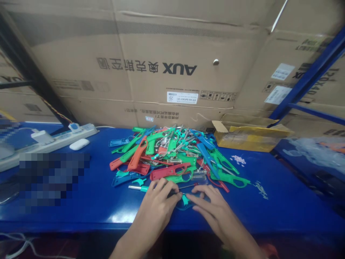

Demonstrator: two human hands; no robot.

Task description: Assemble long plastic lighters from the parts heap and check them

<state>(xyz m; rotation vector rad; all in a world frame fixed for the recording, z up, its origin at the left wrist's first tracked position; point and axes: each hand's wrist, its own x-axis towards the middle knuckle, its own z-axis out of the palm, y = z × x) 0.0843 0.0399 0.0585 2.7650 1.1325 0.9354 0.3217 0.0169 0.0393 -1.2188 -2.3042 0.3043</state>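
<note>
A long-nosed gas lighter lies along the near side of the pile, its metal tube (134, 187) pointing left. My left hand (159, 201) is closed over its body, hiding much of it. A teal trigger piece (185, 199) shows between my two hands, above a rounded bluish handle end. My right hand (211, 201) is at that handle end, fingers bent and fingertips against the trigger piece; its exact grip is partly hidden. Just beyond my hands is a red lighter shell half (169, 171). A loose teal trigger (139, 182) sits left of it.
A heap of green, red and blue lighter shells (161, 140) fills the back middle of the blue table (102, 205). An open cardboard box (245, 138), small pink pieces (238, 160) and thin pale pins (261, 190) are right. A power strip (59, 140) and white case (79, 144) are left.
</note>
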